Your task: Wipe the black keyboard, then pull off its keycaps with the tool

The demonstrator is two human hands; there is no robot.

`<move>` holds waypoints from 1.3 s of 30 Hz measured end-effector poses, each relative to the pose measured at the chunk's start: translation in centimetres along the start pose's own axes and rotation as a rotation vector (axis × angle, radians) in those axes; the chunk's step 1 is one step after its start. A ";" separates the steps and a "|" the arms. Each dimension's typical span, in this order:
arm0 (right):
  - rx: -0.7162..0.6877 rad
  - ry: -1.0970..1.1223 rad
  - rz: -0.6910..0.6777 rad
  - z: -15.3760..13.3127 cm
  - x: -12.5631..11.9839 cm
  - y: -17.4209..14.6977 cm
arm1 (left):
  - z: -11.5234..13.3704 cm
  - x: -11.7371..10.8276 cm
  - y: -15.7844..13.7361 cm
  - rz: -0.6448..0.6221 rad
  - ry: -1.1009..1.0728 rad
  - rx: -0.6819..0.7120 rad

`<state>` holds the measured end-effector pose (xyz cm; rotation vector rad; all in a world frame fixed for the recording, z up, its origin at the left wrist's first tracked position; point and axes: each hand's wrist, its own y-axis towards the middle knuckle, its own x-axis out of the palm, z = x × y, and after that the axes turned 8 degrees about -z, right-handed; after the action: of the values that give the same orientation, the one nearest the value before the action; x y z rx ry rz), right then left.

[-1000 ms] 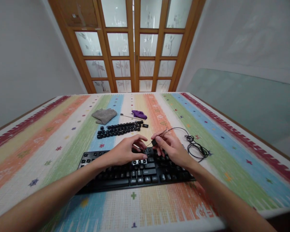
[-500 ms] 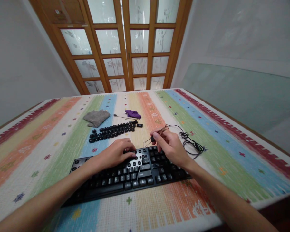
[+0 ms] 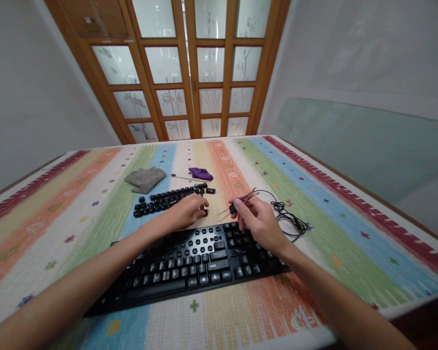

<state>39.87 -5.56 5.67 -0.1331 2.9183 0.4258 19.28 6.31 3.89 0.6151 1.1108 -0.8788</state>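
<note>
A black keyboard lies across the table in front of me, with bare key posts showing in its far rows where caps are off. My left hand is just beyond the keyboard, fingers closed on a small black keycap at the table surface. Beside it are rows of loose keycaps, partly hidden by this hand. Over the keyboard's far right part, my right hand grips a wire keycap puller, its thin wire loops pointing left. A black piece at the puller's base, between the fingers, is hard to make out.
A grey cloth, a purple cloth and a thin stick with a dark tip lie behind the keycaps. A coiled black cable rests to the right of my right hand. A striped tablecloth covers the table.
My left hand has moved from over the keyboard, away from me, to the right end of the loose keycap rows. My right hand stays in nearly the same place with the puller.
</note>
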 end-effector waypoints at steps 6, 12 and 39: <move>-0.006 0.006 0.030 -0.2 -0.2 0.0 | -1.0 0.0 0.2 0.084 0.037 0.091; -0.012 0.013 0.008 -0.4 -0.1 0.0 | -0.8 -0.9 -0.9 0.055 0.054 0.099; 0.003 -0.019 0.009 0.1 0.1 0.0 | -1.9 1.1 -1.8 0.076 0.030 0.078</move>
<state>39.77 -5.51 5.60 -0.1146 2.9016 0.4211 17.02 6.63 2.24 0.7328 1.0764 -0.8527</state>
